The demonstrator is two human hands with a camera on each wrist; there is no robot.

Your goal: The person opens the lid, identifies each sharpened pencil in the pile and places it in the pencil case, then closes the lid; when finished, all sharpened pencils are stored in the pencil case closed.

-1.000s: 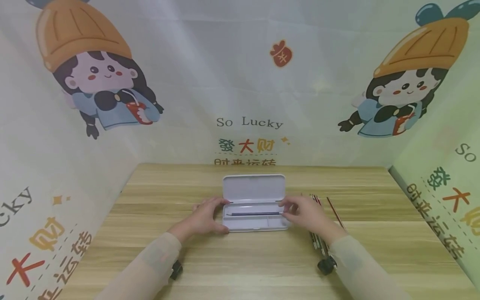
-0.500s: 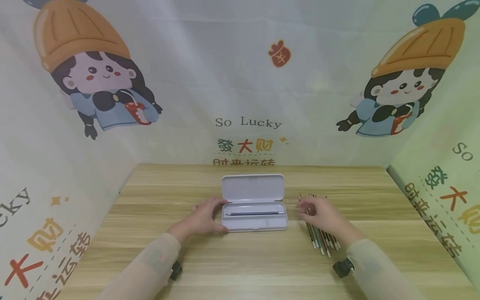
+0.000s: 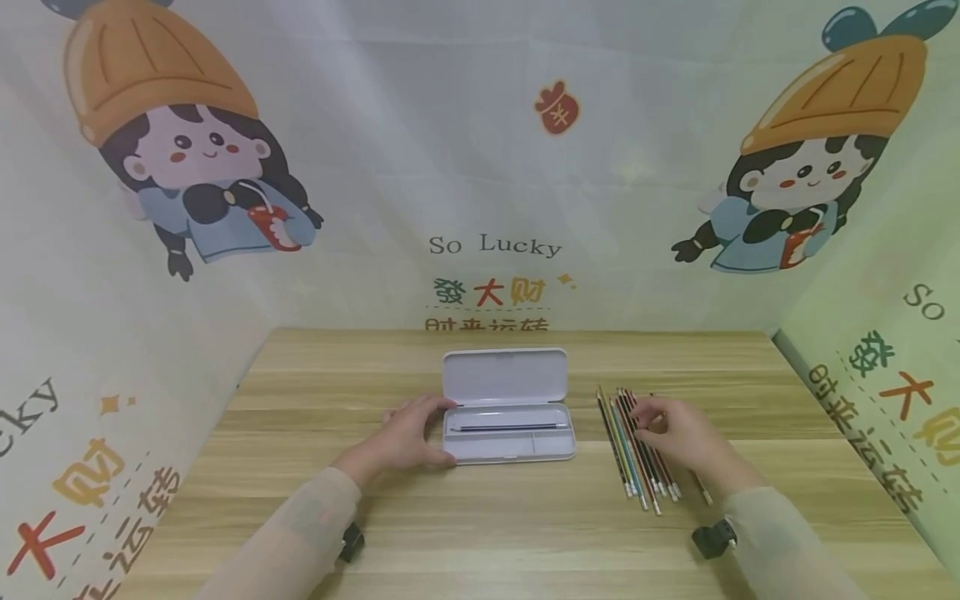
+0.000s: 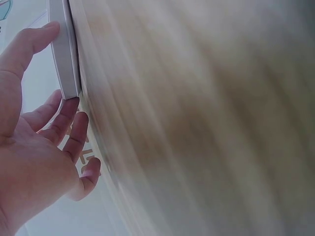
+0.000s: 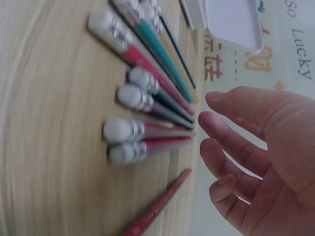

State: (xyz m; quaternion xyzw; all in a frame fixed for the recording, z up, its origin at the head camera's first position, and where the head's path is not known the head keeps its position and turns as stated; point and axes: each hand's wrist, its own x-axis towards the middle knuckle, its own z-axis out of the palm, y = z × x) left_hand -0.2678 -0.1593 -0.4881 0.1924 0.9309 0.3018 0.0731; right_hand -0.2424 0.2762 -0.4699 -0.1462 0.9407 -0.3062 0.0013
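So far 1 pencil [image 3: 510, 427] lies in the open pencil case [image 3: 491, 447] on the bench [image 3: 450, 533]; the others lie outside it. Count: 1 case, 1 bunch of at least 8 pencils [image 3: 649, 471], overlap hiding the exact number, and 1 red pencil [image 5: 158, 205] apart. The left hand [image 3: 401, 433] grips the case's end; the right hand [image 3: 678, 429], fingers loosely bent, hovers by the bunch holding nothing.

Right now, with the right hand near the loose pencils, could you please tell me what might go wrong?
The loose pencils lie close together, so the right hand might catch two at once or scatter the neighbours. The red pencil lying apart could roll if nudged. The pencil case lies open with the left hand at one end; a bump might shift it and the pencil inside.
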